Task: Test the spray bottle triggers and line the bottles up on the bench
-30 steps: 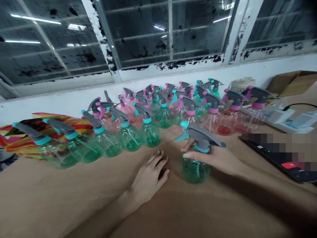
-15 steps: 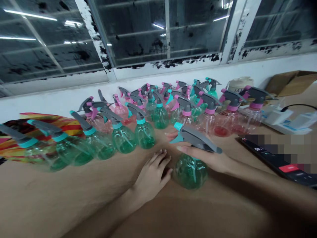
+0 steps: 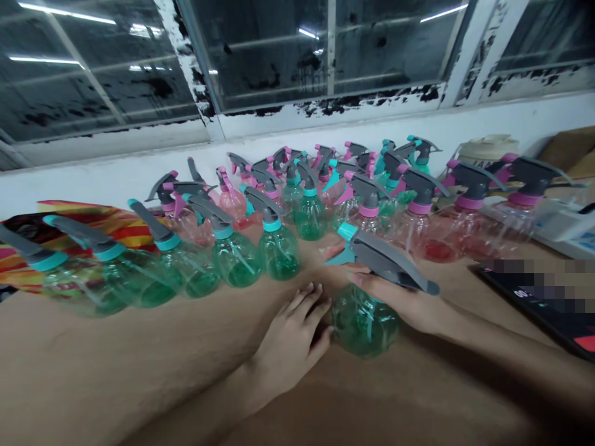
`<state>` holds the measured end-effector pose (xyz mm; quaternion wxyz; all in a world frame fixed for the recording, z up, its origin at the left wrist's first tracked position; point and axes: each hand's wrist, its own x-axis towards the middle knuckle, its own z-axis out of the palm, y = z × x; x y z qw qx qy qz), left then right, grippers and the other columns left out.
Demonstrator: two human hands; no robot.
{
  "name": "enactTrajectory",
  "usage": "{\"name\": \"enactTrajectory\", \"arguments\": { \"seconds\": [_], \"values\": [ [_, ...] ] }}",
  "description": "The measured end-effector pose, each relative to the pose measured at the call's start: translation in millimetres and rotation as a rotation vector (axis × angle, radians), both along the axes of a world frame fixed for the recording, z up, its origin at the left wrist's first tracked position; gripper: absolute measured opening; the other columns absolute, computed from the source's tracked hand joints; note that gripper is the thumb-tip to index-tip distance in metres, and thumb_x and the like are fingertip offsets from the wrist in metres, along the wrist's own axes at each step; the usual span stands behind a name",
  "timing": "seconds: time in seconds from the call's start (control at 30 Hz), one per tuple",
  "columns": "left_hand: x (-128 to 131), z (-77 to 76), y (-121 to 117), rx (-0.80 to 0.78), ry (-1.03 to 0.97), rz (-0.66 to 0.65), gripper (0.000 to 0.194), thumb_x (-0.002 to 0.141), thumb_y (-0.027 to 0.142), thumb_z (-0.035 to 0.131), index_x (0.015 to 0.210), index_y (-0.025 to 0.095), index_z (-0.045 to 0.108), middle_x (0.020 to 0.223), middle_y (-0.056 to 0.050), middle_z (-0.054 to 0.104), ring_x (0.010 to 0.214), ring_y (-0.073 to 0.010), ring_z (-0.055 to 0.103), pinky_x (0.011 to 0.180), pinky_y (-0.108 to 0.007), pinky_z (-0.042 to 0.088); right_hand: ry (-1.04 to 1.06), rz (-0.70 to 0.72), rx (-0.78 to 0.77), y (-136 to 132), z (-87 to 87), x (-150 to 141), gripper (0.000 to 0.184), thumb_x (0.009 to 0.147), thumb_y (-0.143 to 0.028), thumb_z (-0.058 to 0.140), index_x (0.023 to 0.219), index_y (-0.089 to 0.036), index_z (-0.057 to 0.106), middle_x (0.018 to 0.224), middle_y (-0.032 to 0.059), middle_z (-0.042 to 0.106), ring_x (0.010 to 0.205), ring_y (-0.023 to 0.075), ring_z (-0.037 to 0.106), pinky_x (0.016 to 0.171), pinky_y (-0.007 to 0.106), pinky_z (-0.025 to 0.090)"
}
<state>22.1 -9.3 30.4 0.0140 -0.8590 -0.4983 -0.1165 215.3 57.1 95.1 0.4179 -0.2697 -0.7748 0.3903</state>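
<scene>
My right hand (image 3: 409, 300) is wrapped around the neck of a green spray bottle (image 3: 365, 325), under its grey and turquoise trigger head. The bottle stands close to upright on the table (image 3: 186, 365), and part of its neck is hidden by the fingers. Just left of it, my left hand (image 3: 295, 331) lies on the tabletop with fingers stretched out and a little apart, holding nothing. Its thumb is close to the bottle; whether they touch I cannot tell. Beyond the left hand stands another green spray bottle (image 3: 280, 254), the nearest of a row.
Several green bottles (image 3: 237, 260) line the left, beside a red-yellow patterned cloth (image 3: 125, 226). Pink spray bottles (image 3: 469, 226) stand along the back and right. A phone (image 3: 534, 303) lies at right, near a white power strip (image 3: 567, 226). Behind runs a white wall (image 3: 116, 155) below windows.
The view has shifted, so most things sit farther right or nearer the frame's edge. My right hand keeps its hold on the green spray bottle; my left hand stays flat beside it.
</scene>
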Motion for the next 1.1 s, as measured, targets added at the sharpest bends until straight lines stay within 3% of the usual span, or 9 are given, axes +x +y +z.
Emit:
{"name": "enactTrajectory", "arguments": {
  "seconds": [0.1,0.23,0.5,0.7,0.87,1.1],
  "values": [
    [-0.1,-0.2,-0.3,-0.004,-0.014,0.003,0.042,0.092,0.024,0.053,0.131,0.010,0.049,0.142,-0.013,0.046,0.136,-0.0250,0.034,0.110,-0.043,0.034,-0.005,0.030,-0.007,0.2,0.9,0.3,0.033,0.082,-0.025,0.057,0.113,-0.032,0.063,0.090,0.0005,0.066,0.074,0.0198,0.063,0.072,0.035,0.053],
    [-0.7,-0.3,-0.8,-0.002,-0.032,0.005,0.040,0.092,0.023,0.053,0.130,0.011,0.049,0.141,-0.013,0.047,0.135,-0.0251,0.035,0.109,-0.044,0.034,0.032,0.079,-0.042,0.4,2.2,-1.5,0.030,0.085,-0.026,0.057,0.113,-0.032,0.063,0.117,0.0009,0.063,0.103,0.0214,0.062,0.093,0.037,0.050],
    [-1.0,-1.2,-0.7,0.001,-0.033,0.006,0.041,0.092,0.023,0.053,0.130,0.011,0.049,0.140,-0.013,0.048,0.135,-0.0253,0.036,0.110,-0.044,0.034,0.003,0.098,-0.080,0.2,-1.0,1.7,0.037,0.087,-0.030,0.057,0.123,-0.037,0.056,0.120,-0.0015,0.063,0.115,0.0214,0.058,0.103,0.038,0.044],
    [-1.9,-1.2,-1.8,-0.007,-0.032,0.007,0.041,0.092,0.024,0.053,0.131,0.011,0.049,0.141,-0.012,0.047,0.135,-0.0253,0.035,0.110,-0.044,0.033,0.043,0.129,-0.147,-0.6,0.3,0.1,0.028,0.086,-0.032,0.059,0.114,-0.033,0.061,0.124,-0.0001,0.062,0.114,0.0216,0.059,0.096,0.036,0.050],
    [-1.0,1.0,-1.7,-0.013,-0.038,0.014,0.040,0.092,0.024,0.054,0.129,0.011,0.051,0.140,-0.013,0.049,0.135,-0.0249,0.037,0.110,-0.044,0.033,0.060,0.023,-0.166,-5.5,0.0,-3.2,0.021,0.083,-0.040,0.062,0.099,-0.028,0.063,0.101,0.0009,0.070,0.093,0.0205,0.068,0.082,0.033,0.056],
    [-1.7,0.6,-2.4,-0.001,-0.026,-0.002,0.042,0.092,0.024,0.053,0.132,0.010,0.048,0.139,-0.014,0.049,0.134,-0.0258,0.037,0.108,-0.045,0.035,-0.016,-0.115,-0.028,-10.2,2.8,0.7,0.019,0.084,-0.046,0.058,0.082,-0.027,0.061,0.072,-0.0002,0.063,0.063,0.0179,0.062,0.058,0.033,0.054]
  ]
}}
